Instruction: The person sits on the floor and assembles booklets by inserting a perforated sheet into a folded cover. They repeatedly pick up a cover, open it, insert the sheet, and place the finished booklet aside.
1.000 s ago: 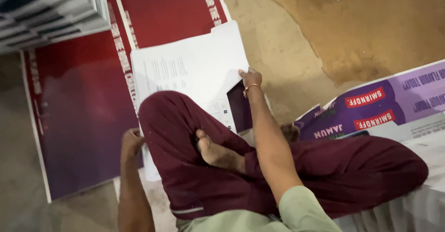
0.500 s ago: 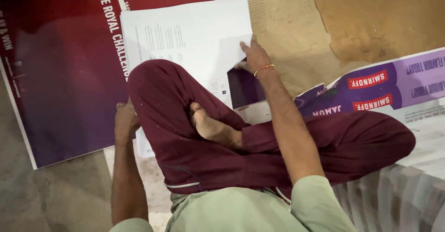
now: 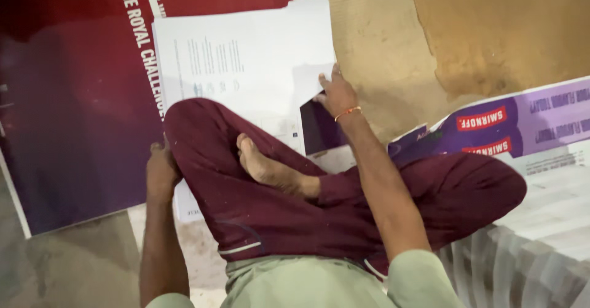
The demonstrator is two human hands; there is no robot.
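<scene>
Fingers of the right hand (image 3: 337,93) on the right edge of a white sheet (image 3: 246,62), pinching or pressing it; which, I cannot tell.

The sheet spreads left and away from those fingers, its long side running across the view, lying on a dark red printed board (image 3: 74,111) on the floor. The left hand (image 3: 161,169) rests curled at the sheet's near-left corner beside the knee; its grip is hidden. A purple flattened carton (image 3: 522,120) lies well to the right.
</scene>
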